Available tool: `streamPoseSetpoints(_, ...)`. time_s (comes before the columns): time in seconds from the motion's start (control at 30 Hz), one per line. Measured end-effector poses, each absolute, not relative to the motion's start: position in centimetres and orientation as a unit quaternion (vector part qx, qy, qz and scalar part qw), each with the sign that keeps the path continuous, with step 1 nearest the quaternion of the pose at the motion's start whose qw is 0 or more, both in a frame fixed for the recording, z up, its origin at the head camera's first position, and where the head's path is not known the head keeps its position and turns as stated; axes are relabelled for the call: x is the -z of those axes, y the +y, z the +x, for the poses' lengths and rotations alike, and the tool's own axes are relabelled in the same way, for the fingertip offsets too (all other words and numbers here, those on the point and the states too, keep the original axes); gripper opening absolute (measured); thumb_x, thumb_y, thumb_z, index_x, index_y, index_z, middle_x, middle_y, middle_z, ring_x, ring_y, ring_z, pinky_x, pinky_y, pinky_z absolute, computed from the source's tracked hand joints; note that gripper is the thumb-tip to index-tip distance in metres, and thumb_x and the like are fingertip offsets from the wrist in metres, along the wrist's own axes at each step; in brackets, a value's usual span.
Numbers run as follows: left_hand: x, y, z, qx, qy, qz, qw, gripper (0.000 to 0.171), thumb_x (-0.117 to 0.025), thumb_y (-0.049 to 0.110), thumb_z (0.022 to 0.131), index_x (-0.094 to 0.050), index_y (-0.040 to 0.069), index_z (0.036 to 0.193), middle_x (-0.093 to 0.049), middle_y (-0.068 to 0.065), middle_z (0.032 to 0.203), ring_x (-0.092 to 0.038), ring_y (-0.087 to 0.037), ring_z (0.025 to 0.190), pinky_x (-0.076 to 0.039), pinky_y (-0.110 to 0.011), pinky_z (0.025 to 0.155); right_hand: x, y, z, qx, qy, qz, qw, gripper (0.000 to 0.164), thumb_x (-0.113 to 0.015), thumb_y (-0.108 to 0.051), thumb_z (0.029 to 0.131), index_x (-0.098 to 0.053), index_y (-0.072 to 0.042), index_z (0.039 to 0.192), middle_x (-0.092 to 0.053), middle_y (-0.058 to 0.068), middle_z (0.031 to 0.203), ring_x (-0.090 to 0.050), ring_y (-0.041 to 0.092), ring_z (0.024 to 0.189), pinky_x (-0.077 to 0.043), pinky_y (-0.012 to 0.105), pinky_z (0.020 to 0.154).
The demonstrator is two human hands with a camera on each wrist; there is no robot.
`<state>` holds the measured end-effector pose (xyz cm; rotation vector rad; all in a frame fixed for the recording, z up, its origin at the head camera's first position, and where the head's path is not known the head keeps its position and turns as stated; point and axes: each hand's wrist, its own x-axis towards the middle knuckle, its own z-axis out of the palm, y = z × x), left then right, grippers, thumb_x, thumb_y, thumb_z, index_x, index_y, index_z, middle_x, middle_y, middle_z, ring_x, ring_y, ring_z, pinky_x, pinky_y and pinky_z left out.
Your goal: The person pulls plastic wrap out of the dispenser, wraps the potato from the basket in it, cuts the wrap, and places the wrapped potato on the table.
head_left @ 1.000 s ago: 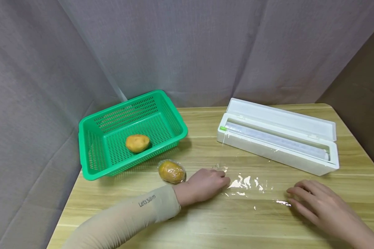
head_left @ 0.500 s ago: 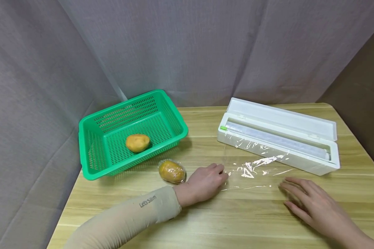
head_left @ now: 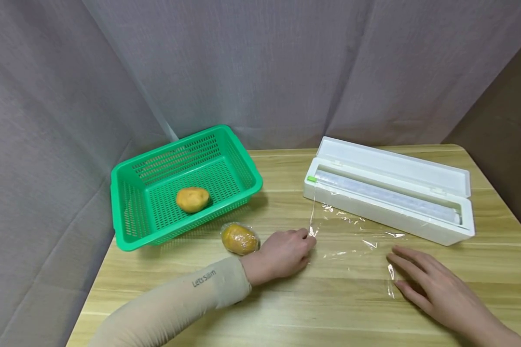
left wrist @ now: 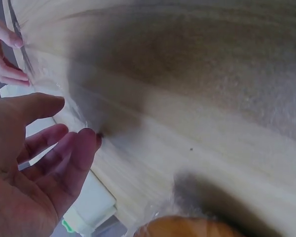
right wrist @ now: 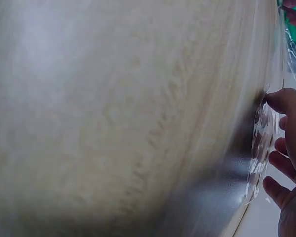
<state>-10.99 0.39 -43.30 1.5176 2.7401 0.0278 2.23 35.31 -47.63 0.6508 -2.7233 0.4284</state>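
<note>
Clear cling film point(head_left: 370, 244) stretches over the table from a roll point(head_left: 382, 195) inside a white box point(head_left: 347, 198), whose lid is raised. At the film's left edge is my left hand point(head_left: 286, 253); in the left wrist view its fingers point(left wrist: 84, 153) are loosely bent, with the thumb apart from them. My right hand point(head_left: 434, 286) is by the right edge, fingers spread. In the right wrist view the film point(right wrist: 260, 143) touches its thumb tip and hangs beside the fingers. Close to my left wrist lies a film-wrapped potato point(head_left: 239, 239).
A green basket point(head_left: 243, 159) stands at the back left, with an unwrapped potato point(head_left: 192, 199) in it. The box has a green slider point(head_left: 311, 179) at its left end. Grey curtain point(head_left: 260, 72) hangs behind the wooden table point(head_left: 282, 318).
The film's glints shifted as it lifted and settled lower. My right hand moved slightly left, and a fold of film now shows beside its thumb. My left hand barely moved.
</note>
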Motion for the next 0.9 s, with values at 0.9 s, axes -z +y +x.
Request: streamPoseSetpoints(0.9,42.7,0.1,-12.5,-0.045,0.902,0.427,0.04,0.015,-0.067,0.025,0.103,-0.073,0.018,0.09,-0.07,0.005,0.083,-0.067,-0.013,0.073,-0.054,-0.032,0.058,48.0,35.8,1.9,-0.148,-0.949,0.237,0.149,0.062,-0.089,-0.024,0.085,-0.068,-0.013,0.143,-0.059,0.012,0.148,-0.042,0.012,0.143,-0.01,0.011,0.122)
